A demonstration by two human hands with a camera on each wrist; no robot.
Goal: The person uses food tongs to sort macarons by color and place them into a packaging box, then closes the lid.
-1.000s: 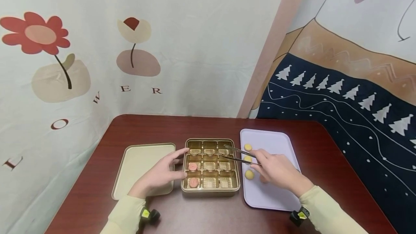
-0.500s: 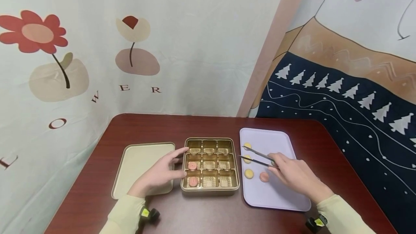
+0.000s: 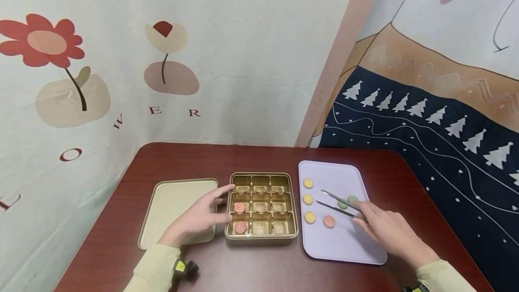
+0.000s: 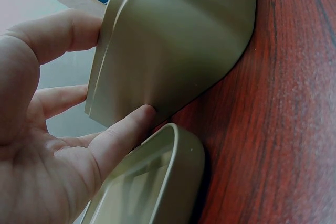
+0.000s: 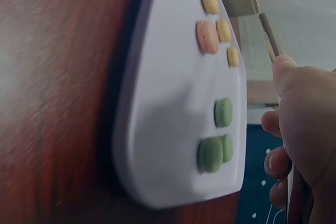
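My left hand (image 3: pixel 199 214) rests against the left side of a gold square tin (image 3: pixel 262 239), fingertips on its rim and wall, fingers fairly straight. The tin has an insert of several compartments; pink macarons (image 3: pixel 240 227) sit in the left column, one in the front compartment and one in the middle. My right hand (image 3: pixel 391 231) grips metal tongs (image 3: pixel 342 197), their tips apart with nothing between them. The tongs hang over the lavender tray (image 3: pixel 344 251). On it lie yellow macarons (image 3: pixel 310 217) along the left edge, a pink macaron (image 3: pixel 329 221), and green macarons (image 5: pixel 211 154) partly hidden by the tongs and hand in the head view.
The tin's lid (image 3: pixel 178 206) lies on the dark red table (image 3: pixel 259 269) left of the tin, partly under my left forearm. A printed curtain (image 3: pixel 251 57) hangs behind the table. The tray stands just right of the tin.
My right hand has drawn the tongs from over the tin rightward across the tray, past the yellow macarons, uncovering the pink one. The left hand has stayed at the tin.
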